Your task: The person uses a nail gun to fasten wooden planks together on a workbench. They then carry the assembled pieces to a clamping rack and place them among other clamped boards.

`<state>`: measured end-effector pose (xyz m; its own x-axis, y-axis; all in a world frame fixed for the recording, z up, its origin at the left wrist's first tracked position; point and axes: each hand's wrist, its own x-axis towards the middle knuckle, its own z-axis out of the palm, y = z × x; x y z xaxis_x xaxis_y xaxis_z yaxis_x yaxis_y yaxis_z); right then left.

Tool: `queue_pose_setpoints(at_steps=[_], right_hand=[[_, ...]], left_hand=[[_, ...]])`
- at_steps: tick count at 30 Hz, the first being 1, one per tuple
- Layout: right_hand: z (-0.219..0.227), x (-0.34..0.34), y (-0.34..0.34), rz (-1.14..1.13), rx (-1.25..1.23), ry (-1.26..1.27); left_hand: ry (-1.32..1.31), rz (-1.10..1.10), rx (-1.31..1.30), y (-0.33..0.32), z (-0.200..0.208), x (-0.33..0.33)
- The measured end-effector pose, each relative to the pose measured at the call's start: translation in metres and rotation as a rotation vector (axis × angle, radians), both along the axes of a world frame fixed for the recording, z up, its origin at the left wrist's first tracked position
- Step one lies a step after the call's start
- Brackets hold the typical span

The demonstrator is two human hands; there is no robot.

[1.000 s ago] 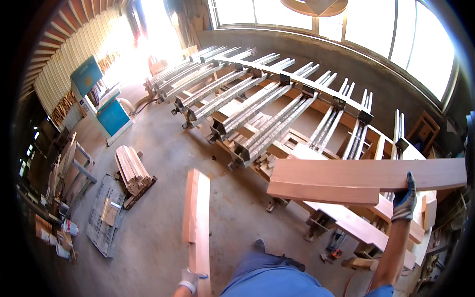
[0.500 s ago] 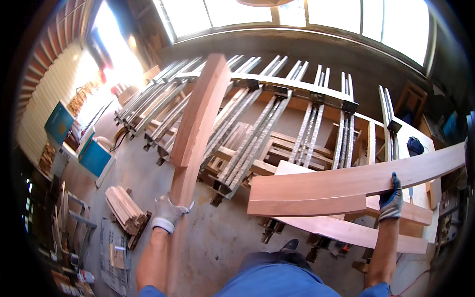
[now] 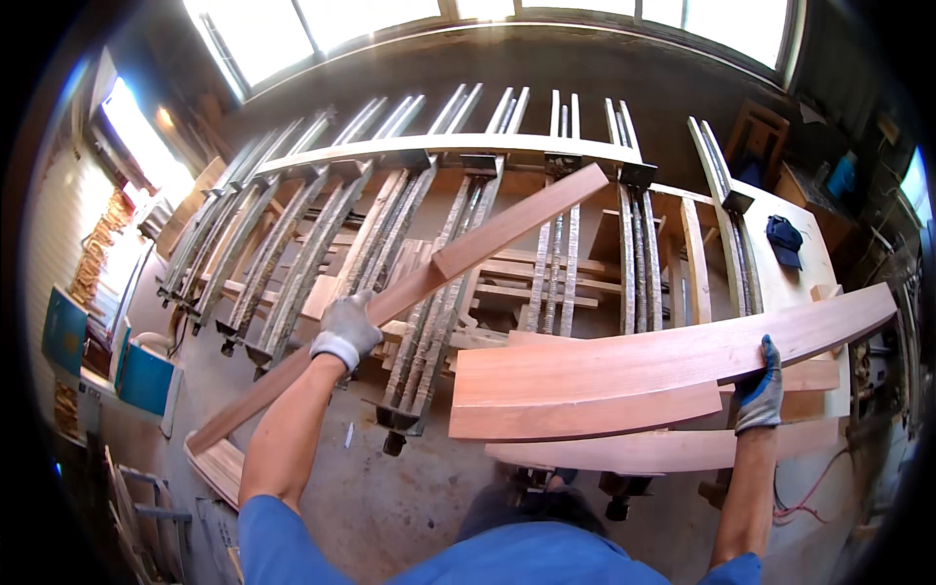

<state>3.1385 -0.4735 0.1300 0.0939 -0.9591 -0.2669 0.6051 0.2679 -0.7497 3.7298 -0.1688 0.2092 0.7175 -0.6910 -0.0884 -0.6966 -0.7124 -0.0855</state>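
Narrow board (image 3: 405,293) slants lower left to upper right, left hand (image 3: 349,330) gripping; wide board (image 3: 634,364) runs crosswise, right hand (image 3: 760,395) gripping.

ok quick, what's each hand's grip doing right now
Left hand: closed, holding the long narrow wooden board that slants up to the right.
Right hand: closed, holding the wide stepped wooden board by its lower edge.
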Motion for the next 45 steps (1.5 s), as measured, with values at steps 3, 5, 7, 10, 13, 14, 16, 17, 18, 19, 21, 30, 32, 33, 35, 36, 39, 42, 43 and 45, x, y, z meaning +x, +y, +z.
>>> queue_pose_setpoints(at_steps=[3, 5, 7, 10, 13, 14, 16, 17, 18, 19, 21, 30, 32, 33, 35, 36, 39, 42, 43, 45], right_hand=[[-0.001, 0.003, 0.011, -0.037, 0.043, 0.012], [0.000, 0.009, 0.016, -0.064, 0.064, 0.038], [-0.007, 0.012, 0.020, -0.075, 0.088, 0.041], [-0.020, 0.009, 0.023, -0.096, 0.035, 0.028], [-0.029, 0.008, 0.024, -0.141, 0.083, 0.025], [-0.034, 0.005, 0.023, -0.172, 0.115, 0.018], [-0.025, 0.014, 0.026, -0.168, 0.135, -0.001], [-0.017, 0.027, 0.026, -0.180, 0.176, 0.021], [-0.027, 0.024, 0.023, -0.210, 0.222, 0.054], [-0.038, 0.034, 0.011, -0.182, 0.246, 0.035], [-0.012, 0.052, 0.014, -0.246, 0.247, 0.023], [-0.088, 0.032, -0.051, -0.233, 0.378, 0.024], [-0.096, 0.037, -0.067, -0.191, 0.426, 0.039], [-0.116, 0.026, -0.078, -0.245, 0.412, 0.067], [-0.127, 0.031, -0.093, -0.238, 0.449, 0.077], [-0.133, 0.030, -0.099, -0.250, 0.453, 0.133], [-0.147, 0.029, -0.112, -0.326, 0.484, 0.229], [-0.111, 0.059, -0.104, -0.301, 0.603, 0.376], [-0.113, 0.059, -0.106, -0.312, 0.642, 0.431], [-0.119, 0.062, -0.112, -0.292, 0.610, 0.499]], left_hand=[[0.046, -0.097, 0.020, -0.046, -0.021, 0.019], [0.051, -0.183, 0.008, -0.072, -0.033, 0.031], [0.064, -0.224, 0.060, -0.088, -0.045, 0.045], [0.134, -0.238, 0.090, -0.118, -0.061, 0.067], [0.122, -0.290, 0.119, -0.145, -0.085, 0.091], [0.099, -0.289, 0.163, -0.159, -0.081, 0.085], [0.005, -0.302, 0.181, -0.164, -0.102, 0.105], [-0.050, -0.331, 0.151, -0.161, -0.134, 0.131], [0.117, -0.217, 0.165, -0.167, -0.122, 0.119], [-0.059, -0.200, -0.028, -0.126, -0.188, 0.187], [0.048, -0.175, 0.047, -0.133, -0.174, 0.158], [0.011, -0.740, -0.161, -0.146, -0.125, 0.058], [0.161, -0.909, -0.158, -0.135, -0.110, 0.014], [0.211, -0.990, -0.243, -0.138, -0.107, -0.011], [0.269, -1.102, -0.407, -0.129, -0.118, -0.032], [0.314, -1.075, -0.512, -0.127, -0.128, -0.040], [0.448, -0.875, -0.764, -0.138, -0.178, -0.045], [0.567, -0.687, -0.793, -0.138, -0.180, -0.046], [0.553, -0.724, -0.767, -0.143, -0.179, -0.044], [0.526, -0.800, -0.713, -0.153, -0.183, -0.037]])
